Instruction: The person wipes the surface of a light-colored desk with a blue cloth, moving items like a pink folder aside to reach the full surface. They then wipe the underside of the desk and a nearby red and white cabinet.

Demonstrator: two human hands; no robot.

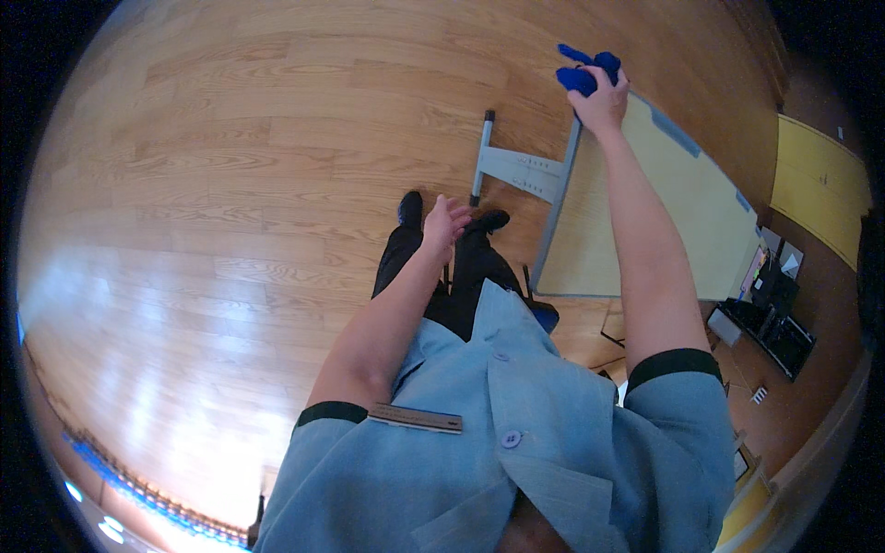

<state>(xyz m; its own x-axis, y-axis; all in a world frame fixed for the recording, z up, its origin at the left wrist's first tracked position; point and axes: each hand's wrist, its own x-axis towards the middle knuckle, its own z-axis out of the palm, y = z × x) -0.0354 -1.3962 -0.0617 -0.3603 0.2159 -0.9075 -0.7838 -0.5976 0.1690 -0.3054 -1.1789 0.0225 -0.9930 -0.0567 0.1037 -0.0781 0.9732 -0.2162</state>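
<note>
My right hand [603, 102] is stretched far forward and grips a bunched blue cloth [579, 79], parts of which stick out past the fingers. It is over the far left corner of a pale yellow tabletop [664, 200] with a grey edge. Whether the cloth touches the table cannot be told. My left hand [446, 225] hangs in front of my legs, above the feet, with its fingers apart and nothing in it. To its right stands the table's pale metal leg [522, 171], which has a foot bar with black end caps.
Wooden floor [228, 173] spreads to the left, with bright glare low down. Black shoes [411, 209] are beneath my left hand. Beyond the table are a yellow cabinet [819, 183] and dark equipment [774, 325]. A dark blue seat edge [545, 316] shows beside my waist.
</note>
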